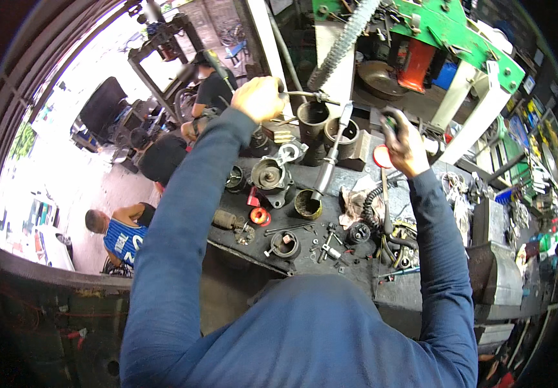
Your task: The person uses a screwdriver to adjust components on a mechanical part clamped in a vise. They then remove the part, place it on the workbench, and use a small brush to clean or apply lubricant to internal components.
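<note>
My left hand [259, 98] is raised at the far side of the bench. Its fingers are closed round one end of a thin metal rod [305, 95], which points right across the top of an upright dark metal tube [313, 115]. My right hand [405, 143] hangs over the bench with curled, blackened fingers; whatever they hold, if anything, is hard to make out. Between the hands, a silver shaft with a thick cylindrical end [326, 171] leans with its lower end at a round cup [308, 205]. A second open tube [350, 134] stands beside the first.
A cast metal housing [270, 178], a red ring [259, 216], a round metal part [284, 246] and pliers [403, 242] lie on the bench. A thick grey coil [343, 45] hangs above. Beyond stands a green-and-white frame [421, 26]. Several people, one in a blue striped top [124, 240], are at left.
</note>
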The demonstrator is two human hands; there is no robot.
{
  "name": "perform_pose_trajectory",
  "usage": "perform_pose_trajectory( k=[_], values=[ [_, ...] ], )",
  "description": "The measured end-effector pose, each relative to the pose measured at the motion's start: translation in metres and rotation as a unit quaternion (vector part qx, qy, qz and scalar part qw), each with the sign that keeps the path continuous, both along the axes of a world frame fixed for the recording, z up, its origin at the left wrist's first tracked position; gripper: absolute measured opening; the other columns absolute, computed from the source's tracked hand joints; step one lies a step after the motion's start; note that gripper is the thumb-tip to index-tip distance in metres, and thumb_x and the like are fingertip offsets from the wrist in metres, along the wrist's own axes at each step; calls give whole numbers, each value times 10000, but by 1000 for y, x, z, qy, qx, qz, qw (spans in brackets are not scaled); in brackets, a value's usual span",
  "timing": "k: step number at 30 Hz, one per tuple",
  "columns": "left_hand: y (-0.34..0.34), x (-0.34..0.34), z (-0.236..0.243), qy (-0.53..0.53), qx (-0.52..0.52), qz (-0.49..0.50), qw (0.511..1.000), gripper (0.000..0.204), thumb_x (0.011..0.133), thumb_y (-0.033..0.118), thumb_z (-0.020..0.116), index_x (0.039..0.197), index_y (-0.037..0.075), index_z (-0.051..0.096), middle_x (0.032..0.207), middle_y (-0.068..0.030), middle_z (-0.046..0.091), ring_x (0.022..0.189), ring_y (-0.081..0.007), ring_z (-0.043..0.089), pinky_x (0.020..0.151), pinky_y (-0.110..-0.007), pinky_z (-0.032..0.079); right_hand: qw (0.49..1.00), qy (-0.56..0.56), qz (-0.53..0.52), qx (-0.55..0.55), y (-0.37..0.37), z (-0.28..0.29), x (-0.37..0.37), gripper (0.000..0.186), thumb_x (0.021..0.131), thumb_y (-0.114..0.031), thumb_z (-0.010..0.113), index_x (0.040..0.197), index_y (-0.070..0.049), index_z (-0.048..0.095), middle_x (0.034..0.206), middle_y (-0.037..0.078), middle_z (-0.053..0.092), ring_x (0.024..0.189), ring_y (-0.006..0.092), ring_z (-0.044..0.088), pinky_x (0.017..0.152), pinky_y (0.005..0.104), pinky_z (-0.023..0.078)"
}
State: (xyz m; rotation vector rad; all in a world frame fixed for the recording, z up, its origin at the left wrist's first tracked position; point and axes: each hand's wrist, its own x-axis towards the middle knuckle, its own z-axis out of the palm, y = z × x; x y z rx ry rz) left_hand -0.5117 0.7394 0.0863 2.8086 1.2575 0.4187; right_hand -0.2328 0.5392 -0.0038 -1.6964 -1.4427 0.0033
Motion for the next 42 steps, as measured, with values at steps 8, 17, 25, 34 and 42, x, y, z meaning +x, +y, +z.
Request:
perform_pose_trajectory(
  k=[8,17,25,34,42],
  values=[
    [170,52,-107,174,-110,122,971,380,986,308,515,1256,157,735,1314,-152,692,1232,-358,653,1067,-490,500,998,18,-18,-57,38,33,-28,250,993,-197,601,1189,-44,606,1050,261,715,973,440,699,857,486,544],
    [113,60,-78,50,-198,227,952,426,957,438,570,1276,201,724,1342,-107,689,1245,-314,657,1036,-463,516,988,18,-8,-152,72,13,-11,349,958,-182,528,1278,-43,551,1148,260,663,1071,407,661,936,448,513],
    [117,59,-95,-29,-184,239,953,381,948,378,596,1180,127,765,1244,-156,728,1180,-334,693,1008,-438,536,990,-21,17,-138,84,12,-17,351,949,-140,527,1266,6,563,1092,313,681,1037,461,676,907,486,526],
    [116,52,-94,-18,-173,236,956,402,962,379,570,1211,122,755,1268,-173,714,1202,-349,679,1003,-443,534,984,-79,1,-158,102,12,-13,335,936,-202,547,1194,9,575,1043,326,689,1007,477,683,885,510,540],
    [116,49,-94,-17,-170,232,957,411,957,388,573,1210,123,758,1244,-169,725,1189,-348,685,1003,-442,531,971,-96,-8,-218,128,12,-17,427,905,-220,570,1264,6,619,1144,287,702,1091,448,680,954,473,539]
  ],
)
